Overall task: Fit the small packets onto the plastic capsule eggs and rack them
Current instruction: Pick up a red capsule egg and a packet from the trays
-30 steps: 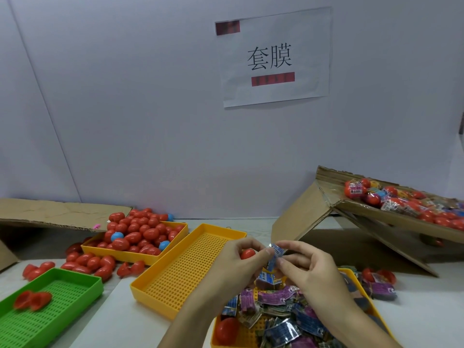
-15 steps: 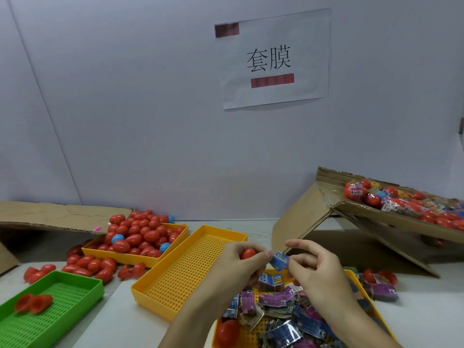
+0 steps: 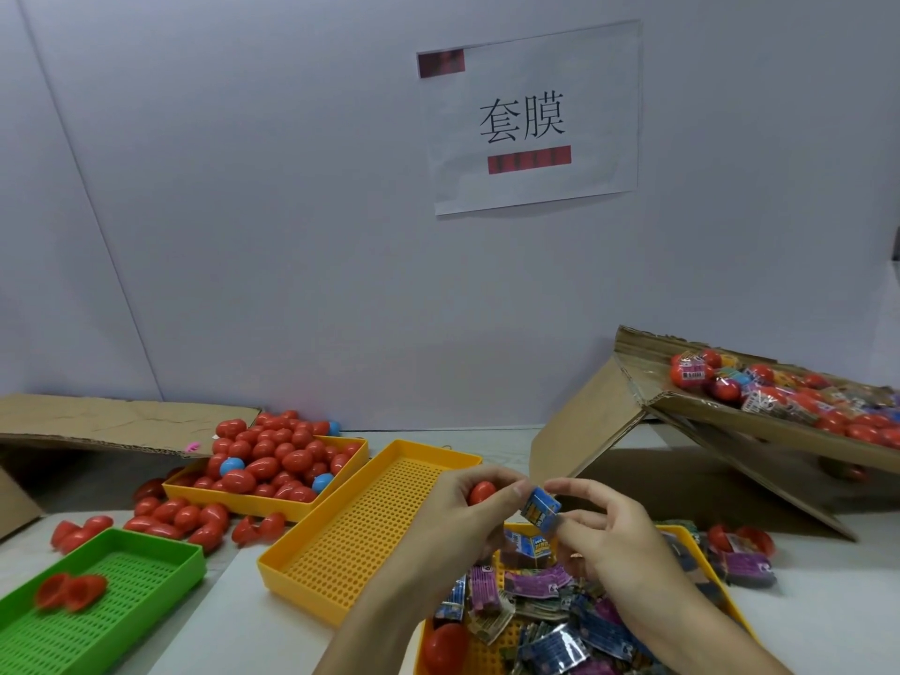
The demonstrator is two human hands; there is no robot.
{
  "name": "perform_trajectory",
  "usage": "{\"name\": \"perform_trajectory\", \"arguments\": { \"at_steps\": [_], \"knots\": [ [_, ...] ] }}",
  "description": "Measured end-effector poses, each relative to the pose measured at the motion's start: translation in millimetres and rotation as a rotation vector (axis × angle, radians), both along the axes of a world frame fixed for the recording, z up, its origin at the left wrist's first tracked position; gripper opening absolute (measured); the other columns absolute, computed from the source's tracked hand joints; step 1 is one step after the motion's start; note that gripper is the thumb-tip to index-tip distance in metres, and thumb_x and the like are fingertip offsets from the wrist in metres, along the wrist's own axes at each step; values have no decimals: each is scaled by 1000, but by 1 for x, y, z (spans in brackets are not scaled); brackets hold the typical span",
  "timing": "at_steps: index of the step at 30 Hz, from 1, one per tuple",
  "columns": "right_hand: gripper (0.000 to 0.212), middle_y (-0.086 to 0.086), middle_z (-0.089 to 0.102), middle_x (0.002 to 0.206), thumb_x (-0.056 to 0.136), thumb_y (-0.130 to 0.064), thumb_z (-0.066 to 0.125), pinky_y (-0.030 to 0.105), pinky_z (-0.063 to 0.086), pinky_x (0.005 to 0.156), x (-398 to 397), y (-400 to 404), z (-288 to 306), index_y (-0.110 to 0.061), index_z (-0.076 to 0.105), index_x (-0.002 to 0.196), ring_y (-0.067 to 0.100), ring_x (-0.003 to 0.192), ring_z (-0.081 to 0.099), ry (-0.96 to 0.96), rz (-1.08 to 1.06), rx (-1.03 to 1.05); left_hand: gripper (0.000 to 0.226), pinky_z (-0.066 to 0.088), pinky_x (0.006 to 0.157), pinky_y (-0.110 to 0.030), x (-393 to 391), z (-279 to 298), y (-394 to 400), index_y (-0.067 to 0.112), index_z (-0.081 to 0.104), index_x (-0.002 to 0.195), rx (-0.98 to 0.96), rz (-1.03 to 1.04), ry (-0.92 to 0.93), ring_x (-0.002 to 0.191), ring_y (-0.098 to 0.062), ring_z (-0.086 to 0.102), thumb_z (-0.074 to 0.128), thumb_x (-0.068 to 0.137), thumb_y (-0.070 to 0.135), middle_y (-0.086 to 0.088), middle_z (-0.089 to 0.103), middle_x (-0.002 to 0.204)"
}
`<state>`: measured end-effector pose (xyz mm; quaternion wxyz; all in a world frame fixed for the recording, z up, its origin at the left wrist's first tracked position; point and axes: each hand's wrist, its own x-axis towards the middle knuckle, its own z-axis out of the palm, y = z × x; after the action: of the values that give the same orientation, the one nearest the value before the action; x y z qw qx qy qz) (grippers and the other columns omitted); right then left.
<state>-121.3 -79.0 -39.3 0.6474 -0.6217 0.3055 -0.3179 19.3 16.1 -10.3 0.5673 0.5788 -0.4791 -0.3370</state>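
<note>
Here, your left hand [image 3: 453, 518] grips a red capsule egg [image 3: 482, 492] between curled fingers and thumb, raised above the worktop [image 3: 828, 611]; your right hand [image 3: 609, 543] pinches a small blue packet [image 3: 539, 509] between thumb and fingertips, just beside the egg; whether the packet touches the egg cannot be told. Both hands sit over the near yellow tray [image 3: 682, 531], which holds a loose heap of purple and blue packets [image 3: 535, 584] and one red egg [image 3: 444, 647] at its left edge. An empty-looking perforated yellow tray [image 3: 375, 523] lies just left of the hands; behind it, a further yellow tray [image 3: 253, 499] carries a pile of red eggs [image 3: 272, 460] with a few blue ones; more red eggs [image 3: 180, 516] lie on the worktop in front of it. A green tray [image 3: 112, 606] at the near left holds red egg halves [image 3: 70, 590], blurred. At the right, a tilted cardboard box [image 3: 730, 426] contains eggs already fitted with packets [image 3: 779, 397]. A paper sign [image 3: 531, 119] hangs on the wall.
</note>
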Motion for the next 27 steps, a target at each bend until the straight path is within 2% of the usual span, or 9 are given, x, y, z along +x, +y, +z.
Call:
{"name": "perform_trajectory", "arguments": {
  "at_steps": [2,5,7,11,16,20,21,24,27],
  "knots": [
    [29,8,74,75,90,-3,65,27,50,59,1,-2,-2,-21,64,112,13,59,62,-28,9,56,11,49,70,-41,2,-1,0,24,78,94,10,-5,-19,45,-8,45,67,92,25,10,59,60],
    [28,10,75,77,89,-1,64,27,51,58,1,-3,-3,-19,65,110,14,59,61,-79,14,134,14,53,61,-23,3,0,0,27,79,94,27,0,-11,48,-6,53,68,92,18,6,66,69],
    [28,13,75,81,89,1,64,27,52,58,1,-4,-3,-17,66,110,15,60,61,-100,18,164,14,53,58,-19,1,1,1,25,79,94,31,-7,17,52,-5,61,69,91,16,6,71,75],
    [27,15,74,82,90,2,63,26,52,59,1,-3,-3,-17,65,110,15,60,63,-106,29,142,16,55,57,-20,-1,2,1,24,79,92,25,18,46,66,-9,71,70,90,11,5,74,82],
    [25,11,73,75,91,0,63,27,52,62,1,-2,-3,-17,65,110,15,61,65,-98,-9,84,14,55,55,-22,-4,4,0,20,79,91,20,51,86,58,-9,67,71,88,9,6,73,75],
    [24,11,74,76,92,-2,63,26,52,62,2,-2,-4,-17,65,110,15,63,67,-95,-21,83,15,60,76,-54,-4,1,-2,21,80,94,44,37,118,50,-13,49,71,89,10,1,68,73],
    [23,11,73,75,92,-3,64,26,52,61,2,-2,-3,-17,64,110,15,63,67,-96,-29,84,16,60,75,-55,-4,0,-3,21,80,94,40,40,129,49,-13,48,71,89,10,2,68,73],
    [20,8,75,78,92,-13,67,23,51,58,3,-1,-1,-20,63,110,14,66,70,-95,-79,71,18,58,57,-32,-8,1,-5,21,81,89,-24,149,193,56,-12,63,71,88,6,0,74,79],
    [16,-2,76,83,92,-22,67,22,51,60,3,1,0,-27,63,107,11,78,72,-64,-153,-19,22,58,61,-37,-9,-6,-11,29,81,82,-69,299,247,79,-24,71,73,87,9,-7,76,89]
  ]
}}
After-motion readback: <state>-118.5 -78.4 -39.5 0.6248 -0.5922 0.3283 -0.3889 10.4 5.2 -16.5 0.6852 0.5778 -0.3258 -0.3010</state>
